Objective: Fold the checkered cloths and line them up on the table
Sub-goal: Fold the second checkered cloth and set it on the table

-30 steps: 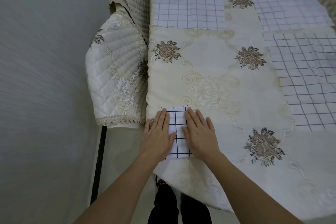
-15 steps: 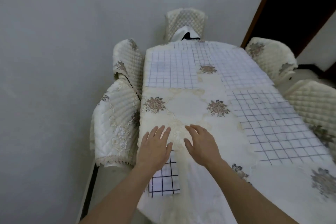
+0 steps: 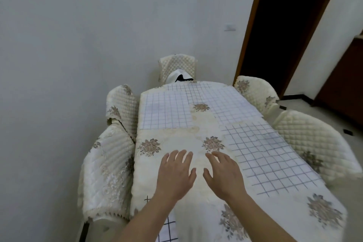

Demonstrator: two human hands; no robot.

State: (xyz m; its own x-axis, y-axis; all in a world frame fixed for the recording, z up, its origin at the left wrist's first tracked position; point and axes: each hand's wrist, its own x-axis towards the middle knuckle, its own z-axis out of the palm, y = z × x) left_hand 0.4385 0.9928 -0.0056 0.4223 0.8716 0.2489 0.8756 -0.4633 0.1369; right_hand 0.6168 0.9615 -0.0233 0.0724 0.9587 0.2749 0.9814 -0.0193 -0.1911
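Note:
A small folded checkered cloth (image 3: 168, 230) lies at the near left edge of the table (image 3: 176, 139), mostly hidden under my left forearm. My left hand (image 3: 175, 175) and my right hand (image 3: 223, 175) hover side by side above the floral tablecloth, fingers spread, holding nothing. Three unfolded checkered cloths lie flat farther out: one at the far left (image 3: 167, 112), one at the far right (image 3: 225, 100) and one along the right side (image 3: 265, 155).
Quilted cream chairs stand along the left side (image 3: 106, 173), the far end (image 3: 176, 65) and the right side (image 3: 314, 143). A grey wall runs close on the left. A dark doorway (image 3: 284, 15) opens at the back right.
Both hands lifted off the small folded cloth and moved forward over the table. The view tilted up, so the folded cloth slid to the bottom edge.

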